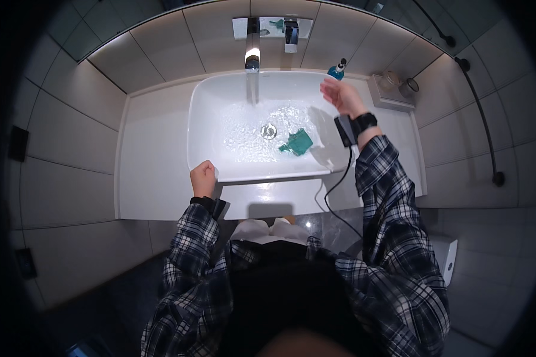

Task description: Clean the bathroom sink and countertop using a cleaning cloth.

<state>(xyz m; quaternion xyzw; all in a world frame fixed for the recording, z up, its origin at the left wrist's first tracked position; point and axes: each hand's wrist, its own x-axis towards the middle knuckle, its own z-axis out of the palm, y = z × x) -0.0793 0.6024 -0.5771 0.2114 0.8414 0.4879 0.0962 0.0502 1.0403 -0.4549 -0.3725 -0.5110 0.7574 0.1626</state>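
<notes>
A white rectangular washbasin (pixel 223 169) is in front of me, with rippling water in its bottom. Water runs from the chrome wall spout (pixel 253 62). A wet green cloth (pixel 298 143) lies in the water, right of the round drain (pixel 269 131). My left hand (pixel 203 178) is curled into a fist at the basin's front left corner, and nothing shows in it. Over the basin's right rim, my right hand (pixel 345 97) has its fingers extended and holds nothing visible. Just beyond its fingertips stands a pump bottle of blue liquid (pixel 336 71).
A chrome tap lever (pixel 291 33) is on the wall plate. Right of the basin, a small box (pixel 391 94) carries two glass jars. A black cable (pixel 341 178) hangs from the device on my right wrist. A dark bar (pixel 482 120) is fixed to the right wall.
</notes>
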